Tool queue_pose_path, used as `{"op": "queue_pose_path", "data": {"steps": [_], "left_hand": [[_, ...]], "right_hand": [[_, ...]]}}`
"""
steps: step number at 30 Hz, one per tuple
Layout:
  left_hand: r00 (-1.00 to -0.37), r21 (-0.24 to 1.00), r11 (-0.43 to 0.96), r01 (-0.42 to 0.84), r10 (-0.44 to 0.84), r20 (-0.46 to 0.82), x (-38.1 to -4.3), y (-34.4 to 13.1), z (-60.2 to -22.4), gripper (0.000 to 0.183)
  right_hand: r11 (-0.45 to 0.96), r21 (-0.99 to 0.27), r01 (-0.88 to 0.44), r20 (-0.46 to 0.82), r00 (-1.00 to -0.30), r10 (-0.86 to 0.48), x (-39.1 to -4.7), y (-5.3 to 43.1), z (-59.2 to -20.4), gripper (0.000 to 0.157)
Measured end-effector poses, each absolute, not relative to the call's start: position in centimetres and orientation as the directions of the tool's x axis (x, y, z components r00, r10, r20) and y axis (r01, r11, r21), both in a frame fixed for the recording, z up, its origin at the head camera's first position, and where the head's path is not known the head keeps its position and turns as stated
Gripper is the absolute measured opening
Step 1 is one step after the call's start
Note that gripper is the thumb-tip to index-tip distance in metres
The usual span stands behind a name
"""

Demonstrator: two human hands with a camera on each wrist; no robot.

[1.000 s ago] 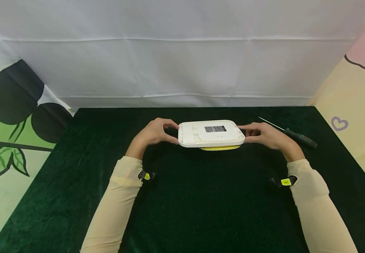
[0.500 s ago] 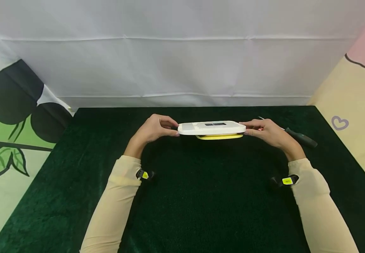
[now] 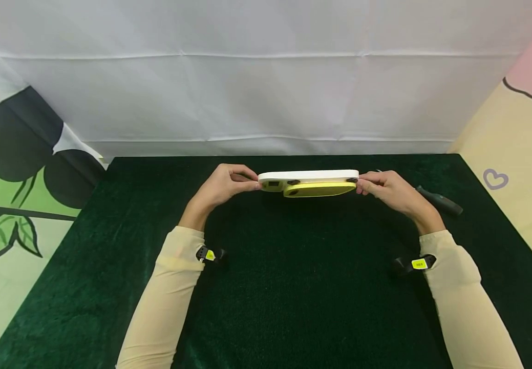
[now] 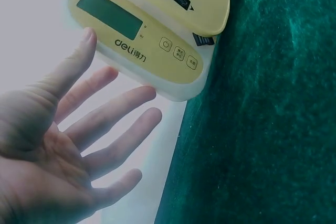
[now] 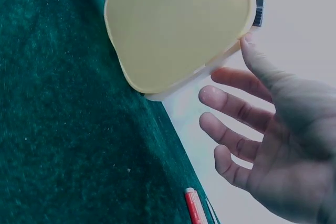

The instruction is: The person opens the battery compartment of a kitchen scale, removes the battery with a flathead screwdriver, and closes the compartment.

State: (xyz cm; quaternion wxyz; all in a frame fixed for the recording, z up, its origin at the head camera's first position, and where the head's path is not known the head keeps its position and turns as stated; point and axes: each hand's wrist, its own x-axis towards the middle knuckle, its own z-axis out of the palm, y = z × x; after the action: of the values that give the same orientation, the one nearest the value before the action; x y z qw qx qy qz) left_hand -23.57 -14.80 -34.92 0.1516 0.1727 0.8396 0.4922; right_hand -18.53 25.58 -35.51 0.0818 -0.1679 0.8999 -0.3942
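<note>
Two hands held one kitchen scale [image 3: 309, 182] above the green cloth [image 3: 293, 287], far centre. It was pinched at its left end by the left hand [image 3: 221, 187] and at its right end by the right hand [image 3: 387, 188]. A screwdriver [image 3: 436, 201] was seen lying right of it.

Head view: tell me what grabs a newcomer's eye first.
A flat white and yellow plastic kitchen scale is held edge-on above the middle of the dark green velvet tablecloth, its yellow face tipped toward the viewer. The left hand and right hand grip its two ends. A black-handled screwdriver lies behind the right hand.
</note>
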Motion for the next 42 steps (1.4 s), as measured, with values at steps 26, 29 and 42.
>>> {"op": "queue_pose_path", "data": {"steps": [26,29,42], "left_hand": [[-0.932,0.915,0.4,0.051,0.349,-0.1,-23.7,-13.6,-35.6,0.027],[-0.945,0.885,0.457,0.084,0.318,-0.075,-23.7,-13.2,-35.8,0.023],[-0.973,0.812,0.553,0.184,0.218,0.073,-23.2,-12.2,-36.4,0.016]], "right_hand": [[0.597,-0.793,-0.12,-0.044,-0.966,-0.254,-18.7,24.3,-36.6,0.048],[0.582,-0.802,-0.137,-0.018,-0.967,-0.252,-18.7,24.2,-37.0,0.045],[0.563,-0.815,-0.137,0.041,-0.983,-0.181,-19.0,23.4,-37.8,0.038]]}}
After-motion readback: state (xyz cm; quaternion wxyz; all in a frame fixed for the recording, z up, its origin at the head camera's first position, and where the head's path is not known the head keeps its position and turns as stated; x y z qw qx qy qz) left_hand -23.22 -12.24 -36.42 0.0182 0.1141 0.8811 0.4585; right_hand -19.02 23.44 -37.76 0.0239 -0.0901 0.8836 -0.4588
